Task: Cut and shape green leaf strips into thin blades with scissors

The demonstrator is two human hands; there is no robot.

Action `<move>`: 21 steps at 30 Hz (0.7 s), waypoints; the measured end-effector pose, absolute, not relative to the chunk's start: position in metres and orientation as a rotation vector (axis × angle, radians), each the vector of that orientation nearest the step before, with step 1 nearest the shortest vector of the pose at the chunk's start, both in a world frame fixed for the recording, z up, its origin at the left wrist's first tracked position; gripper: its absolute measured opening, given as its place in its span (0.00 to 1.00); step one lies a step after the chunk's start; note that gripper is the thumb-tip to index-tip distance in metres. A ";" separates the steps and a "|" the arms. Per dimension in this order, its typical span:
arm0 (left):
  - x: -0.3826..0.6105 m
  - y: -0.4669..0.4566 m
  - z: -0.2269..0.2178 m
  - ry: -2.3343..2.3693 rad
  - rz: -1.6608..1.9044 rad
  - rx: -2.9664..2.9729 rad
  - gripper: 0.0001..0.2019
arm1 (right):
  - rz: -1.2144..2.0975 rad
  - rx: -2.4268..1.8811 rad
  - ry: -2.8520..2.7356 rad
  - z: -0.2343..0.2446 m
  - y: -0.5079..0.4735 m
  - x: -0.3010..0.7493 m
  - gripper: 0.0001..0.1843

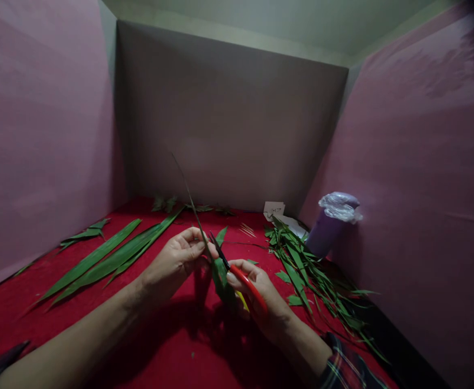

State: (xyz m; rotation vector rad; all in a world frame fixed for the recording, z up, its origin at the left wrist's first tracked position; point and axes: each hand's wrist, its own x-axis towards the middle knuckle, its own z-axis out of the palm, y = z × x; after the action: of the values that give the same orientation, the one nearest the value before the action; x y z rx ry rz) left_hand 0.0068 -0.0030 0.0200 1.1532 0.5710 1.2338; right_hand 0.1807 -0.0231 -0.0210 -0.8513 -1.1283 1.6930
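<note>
Near the middle of the red cloth, my left hand pinches a long green leaf. Its thin dark end rises up and to the left above my fingers, and the broader part hangs below them. My right hand is closed round a pair of scissors with red and yellow handles. The dark blades point up and left, close beside the leaf and my left fingertips. Whether the blades touch the leaf I cannot tell. Behind the blades a small green leaf tip shows.
Long green leaves lie at the left, and a heap of narrow leaves at the right. Several toothpicks lie farther back, near a white card. A purple bin with a plastic liner stands by the right pink wall.
</note>
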 end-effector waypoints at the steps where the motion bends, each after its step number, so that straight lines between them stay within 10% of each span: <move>1: 0.007 -0.003 0.019 0.556 1.229 1.144 0.04 | 1.695 -0.837 -1.139 -0.021 -0.023 0.181 0.22; 21: 0.011 -0.003 0.011 0.706 1.266 1.209 0.09 | 1.601 -0.797 -1.089 -0.018 -0.027 0.174 0.26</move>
State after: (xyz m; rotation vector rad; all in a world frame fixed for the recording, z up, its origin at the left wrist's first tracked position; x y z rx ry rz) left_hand 0.0108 -0.0025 0.0111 1.2088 0.7056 1.2659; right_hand 0.1737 -0.0270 -0.0179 -0.7970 -1.0891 1.6007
